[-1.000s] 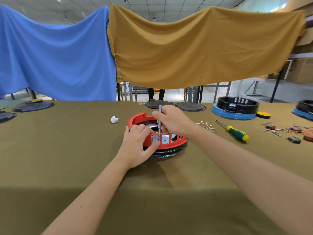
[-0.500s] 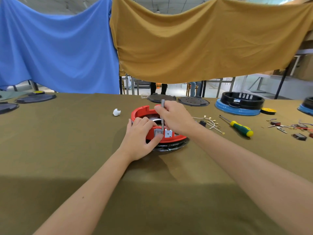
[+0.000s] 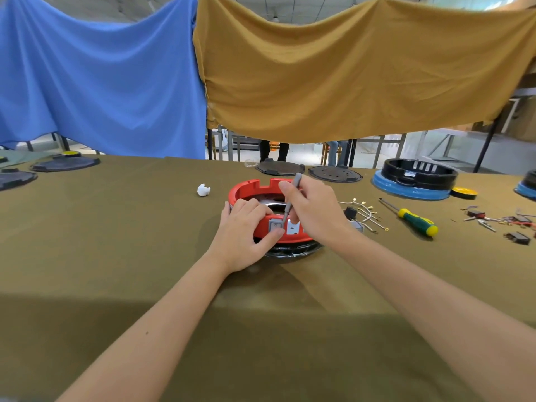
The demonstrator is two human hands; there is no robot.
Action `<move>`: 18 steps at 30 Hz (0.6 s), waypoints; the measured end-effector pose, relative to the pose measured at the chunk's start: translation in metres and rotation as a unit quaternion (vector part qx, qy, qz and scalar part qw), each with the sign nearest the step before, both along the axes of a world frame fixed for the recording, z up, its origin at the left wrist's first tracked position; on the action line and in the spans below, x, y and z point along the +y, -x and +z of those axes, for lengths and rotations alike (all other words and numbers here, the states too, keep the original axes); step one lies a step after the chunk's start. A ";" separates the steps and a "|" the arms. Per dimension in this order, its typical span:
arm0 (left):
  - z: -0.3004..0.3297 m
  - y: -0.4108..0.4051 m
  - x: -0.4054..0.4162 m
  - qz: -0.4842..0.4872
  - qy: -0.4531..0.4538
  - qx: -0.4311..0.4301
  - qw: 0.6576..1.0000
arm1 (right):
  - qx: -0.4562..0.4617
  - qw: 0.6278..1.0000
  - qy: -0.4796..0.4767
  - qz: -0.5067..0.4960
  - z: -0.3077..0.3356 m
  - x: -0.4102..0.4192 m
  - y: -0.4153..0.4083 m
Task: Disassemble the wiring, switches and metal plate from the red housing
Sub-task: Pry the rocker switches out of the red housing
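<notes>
The round red housing sits mid-table on a black base. My left hand grips its near-left rim, thumb under a grey switch set in the near wall. A white opening shows beside that switch. My right hand pinches a thin grey tool, held upright and slightly tilted, its tip down behind the switch inside the housing. A shiny metal plate shows inside. Loose white wires with gold terminals and a small black switch lie just right of my right hand.
A green-and-yellow screwdriver lies to the right, with more small parts and wires beyond. A black-and-blue housing and black discs stand at the back. A white crumpled bit lies left of the red housing.
The grey tool has tilted a little and my right hand has shifted slightly right. My left hand keeps its grip on the rim. The camera view has dropped.
</notes>
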State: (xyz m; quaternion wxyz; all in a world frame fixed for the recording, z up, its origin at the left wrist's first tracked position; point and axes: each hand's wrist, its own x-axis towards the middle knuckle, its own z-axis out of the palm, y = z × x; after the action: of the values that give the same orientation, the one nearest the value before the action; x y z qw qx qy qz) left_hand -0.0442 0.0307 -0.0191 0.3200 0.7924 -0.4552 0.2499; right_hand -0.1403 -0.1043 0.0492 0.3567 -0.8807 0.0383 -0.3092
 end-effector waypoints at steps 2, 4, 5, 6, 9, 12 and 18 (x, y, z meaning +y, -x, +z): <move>0.000 0.000 0.000 0.002 -0.003 -0.001 1.000 | 0.010 1.000 -0.012 0.000 0.003 0.000 -0.002; 0.000 -0.001 0.000 0.000 -0.005 -0.001 1.000 | 0.036 0.999 -0.016 0.005 0.010 -0.001 -0.006; 0.000 -0.001 0.000 0.000 -0.007 -0.001 1.000 | 0.053 0.998 -0.014 0.006 0.013 -0.001 -0.008; -0.001 -0.002 0.000 0.000 -0.007 -0.001 1.000 | 0.072 0.997 -0.008 0.005 0.016 -0.001 -0.011; -0.001 -0.003 0.000 -0.002 -0.002 -0.003 1.000 | 0.110 0.994 -0.002 0.007 0.022 -0.004 -0.016; -0.001 -0.004 0.000 -0.005 0.001 -0.003 1.000 | 0.108 0.994 -0.008 0.008 0.022 -0.003 -0.015; -0.002 -0.004 0.000 -0.004 0.010 -0.004 1.000 | 0.003 0.999 -0.036 -0.024 0.002 0.002 -0.006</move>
State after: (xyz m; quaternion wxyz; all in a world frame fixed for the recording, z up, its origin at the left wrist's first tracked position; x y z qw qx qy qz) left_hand -0.0403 0.0307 -0.0211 0.3268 0.7864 -0.4573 0.2562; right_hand -0.1344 -0.1021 0.0515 0.3804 -0.8671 0.0719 -0.3134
